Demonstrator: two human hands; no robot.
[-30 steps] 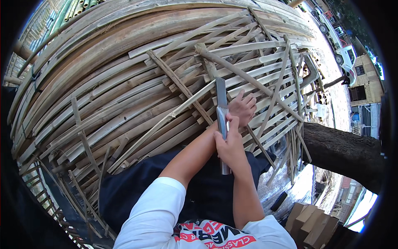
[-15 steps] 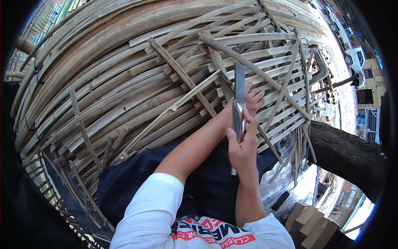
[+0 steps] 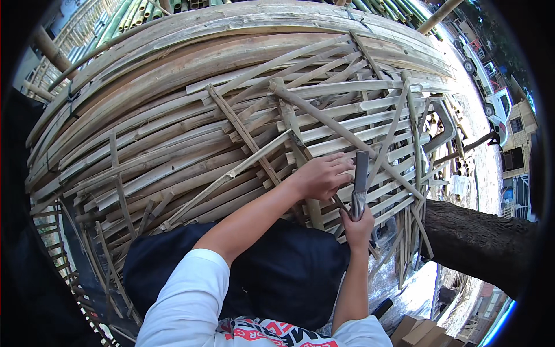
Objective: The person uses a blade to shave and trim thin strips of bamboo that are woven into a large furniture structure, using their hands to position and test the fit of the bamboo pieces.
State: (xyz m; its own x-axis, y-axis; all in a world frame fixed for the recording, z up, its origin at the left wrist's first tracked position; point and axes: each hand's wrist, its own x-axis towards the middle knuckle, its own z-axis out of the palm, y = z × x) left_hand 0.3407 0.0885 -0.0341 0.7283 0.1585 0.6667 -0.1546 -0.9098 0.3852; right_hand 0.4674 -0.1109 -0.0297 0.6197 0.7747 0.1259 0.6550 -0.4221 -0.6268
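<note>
My right hand [image 3: 356, 226] is closed round the shiny metal handle part of a broad, flat-bladed knife [image 3: 361, 170], its blade pointing up and away from me. Just left of the blade is my left hand [image 3: 321, 176], fingers curled together above a narrow dark-edged bamboo strip [image 3: 300, 147]. What those fingers grip, if anything, is hidden beneath them. Under both hands lies a lattice of pale split-bamboo slats [image 3: 332, 133], crossed by a thicker bamboo pole [image 3: 324, 118].
Long split bamboo lengths [image 3: 173, 78] are stacked across the far side and left. A thick dark trunk [image 3: 474, 240] stands at right. Cardboard boxes [image 3: 419, 332] sit at lower right, and parked vehicles [image 3: 494, 110] show beyond. Dark cloth [image 3: 277, 272] covers my lap.
The knife and my right hand have moved nearer and to the right. My left hand has drawn back and left, its spread fingers now curled. The view has shifted, showing more green bamboo at the top.
</note>
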